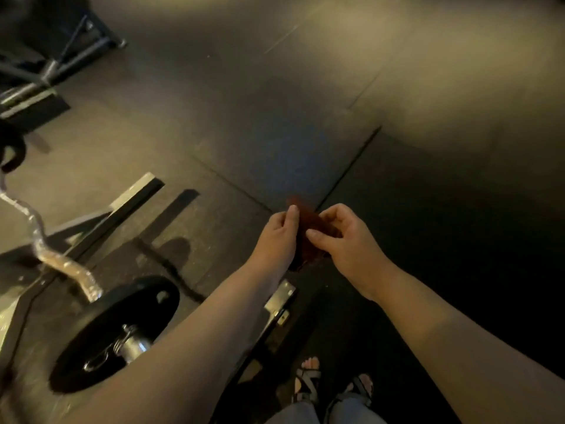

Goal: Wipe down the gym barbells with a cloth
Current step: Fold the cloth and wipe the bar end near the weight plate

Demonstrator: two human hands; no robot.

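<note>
At centre frame, above the dark rubber floor [305,117], a dark red cloth [309,240] is held up between both hands. The left hand [279,237] grips its left edge, thumb lying straight along the fabric. The right hand [347,243] pinches the right side, fingers curled. To the left, well apart from the hands, a curved barbell [68,269] sits over a metal frame [134,195], with a black weight plate [101,328] on its near end. Sandalled feet [308,377] show at the bottom edge.

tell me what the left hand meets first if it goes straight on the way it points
Beyond the red cloth that the left hand pinches, only floor mat, probably; depth is unclear. The barbell lies off to its left.
</note>
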